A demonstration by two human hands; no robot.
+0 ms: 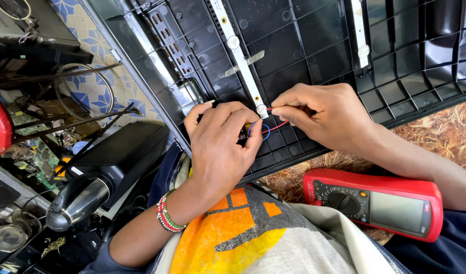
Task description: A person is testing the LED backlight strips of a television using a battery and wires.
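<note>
The left hand (220, 147) pinches a small dark and yellow part with blue and red wires (266, 131). The right hand (324, 114) grips a thin red probe lead (277, 109) closed between thumb and finger, its tip at the end of the white LED strip (239, 53) on the black ribbed plastic back panel (314, 45). Nearest, the red multimeter (375, 203) lies on the lap. A slipping tip could bridge contacts; the meter could slide off.

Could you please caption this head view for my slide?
Left hand and right hand press red and blue wires to a white strip beside a red multimeter.
</note>
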